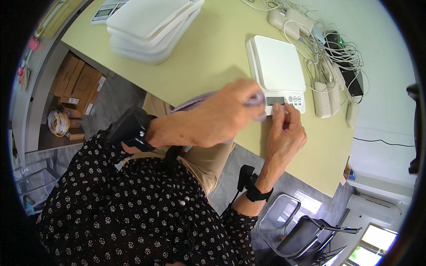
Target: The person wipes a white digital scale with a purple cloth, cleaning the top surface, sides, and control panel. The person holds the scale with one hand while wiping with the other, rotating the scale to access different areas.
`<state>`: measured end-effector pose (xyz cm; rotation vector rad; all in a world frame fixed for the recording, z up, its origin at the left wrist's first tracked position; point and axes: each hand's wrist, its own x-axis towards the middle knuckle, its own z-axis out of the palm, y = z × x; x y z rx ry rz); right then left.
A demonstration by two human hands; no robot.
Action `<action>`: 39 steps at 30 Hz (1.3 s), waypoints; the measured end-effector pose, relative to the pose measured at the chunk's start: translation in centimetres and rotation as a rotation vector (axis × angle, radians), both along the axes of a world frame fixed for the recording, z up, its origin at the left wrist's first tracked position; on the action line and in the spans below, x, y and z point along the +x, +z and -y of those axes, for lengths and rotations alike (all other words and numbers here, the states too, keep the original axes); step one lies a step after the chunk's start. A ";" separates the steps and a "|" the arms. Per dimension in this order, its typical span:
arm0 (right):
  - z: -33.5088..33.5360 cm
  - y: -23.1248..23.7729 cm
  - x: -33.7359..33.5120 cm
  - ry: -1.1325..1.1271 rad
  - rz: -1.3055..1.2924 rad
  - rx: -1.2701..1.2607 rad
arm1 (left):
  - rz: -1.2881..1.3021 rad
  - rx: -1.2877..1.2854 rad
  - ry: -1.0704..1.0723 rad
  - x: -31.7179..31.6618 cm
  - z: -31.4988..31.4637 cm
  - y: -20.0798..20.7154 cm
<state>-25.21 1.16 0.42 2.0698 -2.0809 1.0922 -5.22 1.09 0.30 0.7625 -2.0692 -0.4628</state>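
A white digital kitchen scale point(279, 62) lies on the pale green table, its small display point(276, 101) and buttons facing me. My left hand point(230, 106) is closed round a greyish-purple cloth point(195, 101) and is slightly blurred. Part of the bunched cloth touches or nearly touches the scale's front left corner. At the front edge, beside the display, the thumb and curled fingers of my right hand point(286, 128) grip the scale. Black bands are strapped on both wrists.
A stack of white plastic trays point(151, 31) stands at the far left, with another scale point(106, 12) partly behind it. Tangled white cables, adapters and power strips point(326, 97) line the right side. Cardboard boxes point(80, 84) fill a shelf at left; a chair point(306, 230) stands at lower right.
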 end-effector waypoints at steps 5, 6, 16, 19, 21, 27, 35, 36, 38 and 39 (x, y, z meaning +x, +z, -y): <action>-0.3 0.1 -0.1 0.016 0.015 -0.006 | -0.006 0.072 0.448 2.5 4.1 0.7; -0.3 0.1 -0.2 0.027 0.004 -0.028 | 0.015 0.044 0.484 2.5 4.8 0.8; -0.5 0.2 0.2 0.044 0.037 -0.004 | 0.497 0.109 0.320 -0.3 2.1 1.3; -0.5 0.4 0.3 0.054 0.035 -0.002 | 0.564 0.074 0.294 -1.3 0.2 1.7; -0.5 0.4 0.2 0.062 0.021 -0.020 | 0.558 0.056 0.277 -1.8 -0.8 1.7; -0.7 0.1 -0.1 0.080 0.194 -0.082 | 0.089 0.263 0.073 -1.8 -2.7 2.3; -8.0 1.9 1.1 0.300 0.780 0.056 | -0.266 0.286 -0.133 -5.3 -4.2 4.3; -8.7 2.0 1.2 0.245 0.897 0.082 | -0.251 0.324 -0.240 -5.1 -4.2 4.5; -8.3 2.2 0.4 0.137 0.977 0.081 | -0.204 0.424 -0.456 -4.2 -3.8 5.0; -7.3 2.1 0.1 0.095 1.110 0.059 | 0.012 0.437 -0.461 -3.4 -2.8 5.1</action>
